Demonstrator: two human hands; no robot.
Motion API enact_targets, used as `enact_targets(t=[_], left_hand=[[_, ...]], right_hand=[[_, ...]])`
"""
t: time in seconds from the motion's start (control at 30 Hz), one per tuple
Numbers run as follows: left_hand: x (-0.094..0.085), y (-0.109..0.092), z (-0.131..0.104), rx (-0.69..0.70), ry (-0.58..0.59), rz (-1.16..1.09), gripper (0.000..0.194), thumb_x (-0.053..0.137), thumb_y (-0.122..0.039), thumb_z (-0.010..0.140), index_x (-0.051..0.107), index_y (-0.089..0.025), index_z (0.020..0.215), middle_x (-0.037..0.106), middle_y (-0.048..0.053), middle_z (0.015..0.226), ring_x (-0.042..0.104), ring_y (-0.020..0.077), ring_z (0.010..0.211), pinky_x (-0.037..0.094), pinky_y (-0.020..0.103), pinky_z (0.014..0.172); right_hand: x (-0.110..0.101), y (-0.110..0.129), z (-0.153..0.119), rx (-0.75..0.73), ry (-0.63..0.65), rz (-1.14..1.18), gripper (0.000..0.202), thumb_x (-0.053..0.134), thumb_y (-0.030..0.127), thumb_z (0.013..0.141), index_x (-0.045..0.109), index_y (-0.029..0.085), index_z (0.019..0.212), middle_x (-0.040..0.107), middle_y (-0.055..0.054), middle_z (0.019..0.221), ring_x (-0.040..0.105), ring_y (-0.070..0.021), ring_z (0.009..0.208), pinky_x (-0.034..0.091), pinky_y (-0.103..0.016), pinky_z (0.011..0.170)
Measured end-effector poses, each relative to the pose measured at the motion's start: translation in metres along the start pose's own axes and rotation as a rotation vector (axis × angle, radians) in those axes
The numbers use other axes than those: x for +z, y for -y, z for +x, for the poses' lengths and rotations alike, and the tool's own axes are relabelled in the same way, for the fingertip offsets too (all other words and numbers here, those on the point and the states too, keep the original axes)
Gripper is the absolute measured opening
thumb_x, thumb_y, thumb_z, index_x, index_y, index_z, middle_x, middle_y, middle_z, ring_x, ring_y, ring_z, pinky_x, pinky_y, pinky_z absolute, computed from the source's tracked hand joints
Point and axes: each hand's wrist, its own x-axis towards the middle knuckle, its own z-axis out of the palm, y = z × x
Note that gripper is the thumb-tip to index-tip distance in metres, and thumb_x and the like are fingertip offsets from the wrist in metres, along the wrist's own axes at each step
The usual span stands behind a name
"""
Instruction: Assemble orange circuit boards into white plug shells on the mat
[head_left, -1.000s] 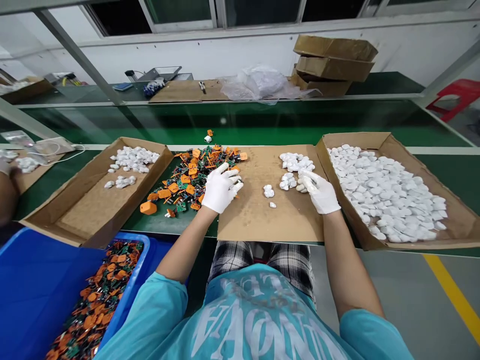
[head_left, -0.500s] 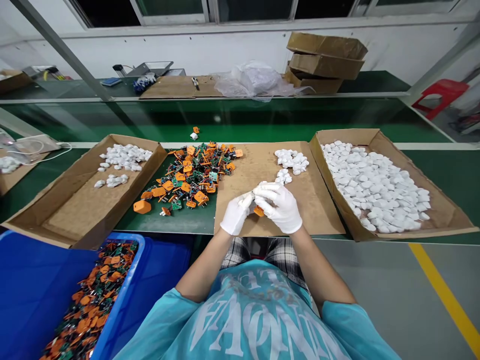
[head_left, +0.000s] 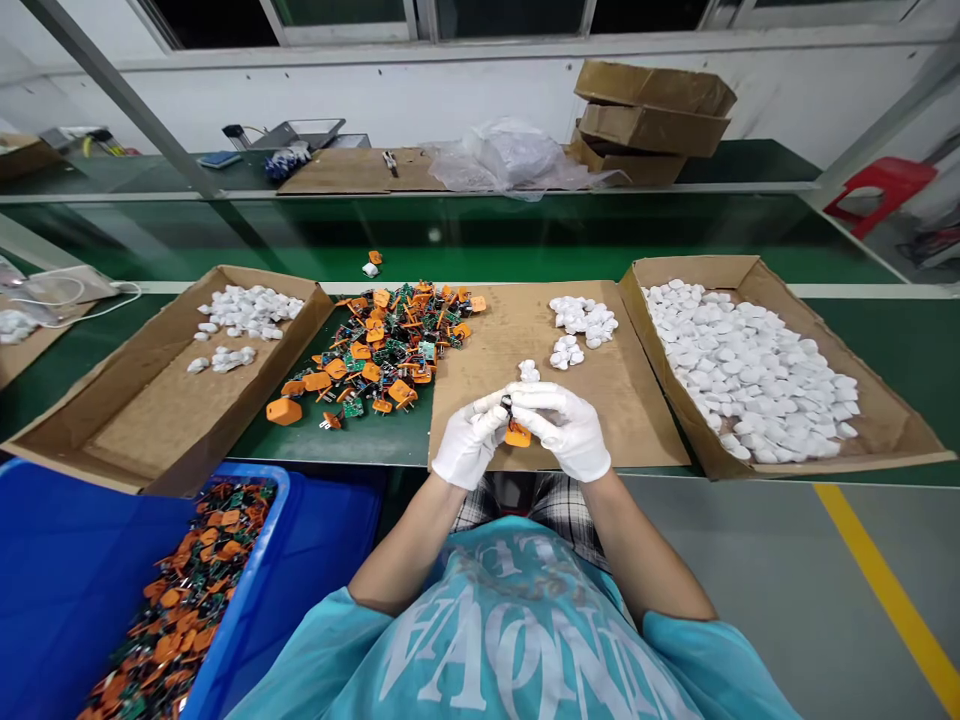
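Cardboard point(head_left: 637, 415) (flat) on green bench point(head_left: 877, 345).

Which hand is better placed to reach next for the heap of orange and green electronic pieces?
Probably the left. The white-gloved left hand is nearer that heap than the white-gloved right hand. Both seem to hold a small orange and black piece, so the left may need freeing first.

Even, fairly bright indoor light is falling from above; window panes are showing dark. Glossy green worktop point(head_left: 360, 240) beyond the hands is reflecting a small glare spot. Outer edges are stretching; held part is blurring slightly.
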Motion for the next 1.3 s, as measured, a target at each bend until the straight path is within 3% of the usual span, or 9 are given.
enact_targets(t=[0.2,0.33,0.47,0.53,0.73,0.87,1.07,1.2,1.3], left_hand=[[0.000,0.005,-0.005,0.023,-0.029,0.045,0.046,0.092,-0.028,0.044,0.073,-0.015,0.085,0.076,0.006,0.084,0.070,0.0155,0.073,0.054,0.026,0.073],[0.000,0.009,-0.004,0.068,-0.081,0.051,0.049,0.092,-0.027,0.041,0.070,-0.016,0.083,0.075,0.004,0.080,0.069,0.0142,0.070,0.053,0.025,0.070],[0.001,0.004,-0.005,0.091,-0.074,0.030,0.048,0.092,-0.030,0.044,0.069,-0.017,0.084,0.074,0.001,0.077,0.068,0.0128,0.070,0.053,0.023,0.069],[0.002,0.001,-0.006,0.071,-0.048,0.040,0.049,0.089,-0.033,0.050,0.070,-0.018,0.093,0.074,0.003,0.082,0.069,0.0148,0.075,0.053,0.025,0.073],[0.004,0.002,-0.009,0.071,-0.010,0.217,0.050,0.081,-0.044,0.062,0.072,-0.016,0.101,0.073,0.008,0.101,0.066,0.0203,0.096,0.050,0.029,0.088],[0.007,0.003,-0.008,0.037,-0.018,0.273,0.048,0.082,-0.055,0.053,0.070,-0.015,0.076,0.072,0.003,0.071,0.064,0.0137,0.064,0.051,0.024,0.063],[0.003,-0.005,-0.006,-0.231,0.196,0.266,0.056,0.072,-0.069,0.058,0.060,-0.015,0.068,0.057,0.000,0.040,0.051,0.0125,0.034,0.038,0.023,0.039],[-0.006,0.005,-0.001,-0.347,0.262,0.211,0.057,0.061,-0.075,0.063,0.057,-0.018,0.065,0.053,0.000,0.036,0.053,0.0158,0.036,0.043,0.027,0.042],[-0.008,0.019,-0.004,-0.180,0.205,0.147,0.044,0.068,-0.063,0.065,0.062,-0.020,0.071,0.067,0.003,0.059,0.066,0.0200,0.063,0.053,0.033,0.064]], right_hand=[[0.011,0.003,-0.006,0.186,-0.056,0.186,0.019,0.069,0.015,0.075,0.063,0.025,0.091,0.069,-0.002,0.098,0.067,-0.0143,0.090,0.056,-0.028,0.079],[0.015,0.002,-0.008,0.160,-0.124,0.053,0.014,0.065,0.019,0.078,0.062,0.023,0.091,0.070,-0.003,0.096,0.067,-0.0145,0.089,0.055,-0.028,0.080],[0.004,0.004,-0.006,0.156,0.055,0.020,0.026,0.061,0.032,0.086,0.062,0.022,0.111,0.069,-0.009,0.114,0.068,-0.0191,0.100,0.056,-0.033,0.086],[-0.003,0.006,-0.004,0.083,0.096,-0.024,0.033,0.062,0.032,0.087,0.060,0.023,0.118,0.067,-0.010,0.120,0.066,-0.0209,0.106,0.057,-0.034,0.087],[-0.006,0.004,-0.001,-0.302,-0.044,-0.466,0.025,0.067,0.018,0.083,0.068,0.029,0.105,0.072,-0.003,0.101,0.068,-0.0184,0.096,0.057,-0.034,0.088],[-0.008,0.003,0.000,-0.269,0.004,-0.422,0.018,0.064,0.025,0.086,0.069,0.026,0.103,0.071,-0.007,0.110,0.067,-0.0211,0.105,0.055,-0.038,0.094],[-0.017,0.008,0.002,-0.126,0.284,-0.280,0.036,0.058,0.026,0.089,0.061,0.024,0.124,0.072,-0.006,0.112,0.069,-0.0185,0.099,0.057,-0.031,0.087],[-0.014,0.012,-0.001,-0.083,0.169,-0.304,0.030,0.063,0.027,0.086,0.066,0.025,0.116,0.075,-0.004,0.099,0.072,-0.0188,0.087,0.059,-0.031,0.079],[-0.007,0.010,-0.005,-0.026,0.010,-0.258,0.030,0.063,0.026,0.086,0.065,0.024,0.117,0.075,-0.005,0.101,0.072,-0.0199,0.090,0.059,-0.033,0.083]])
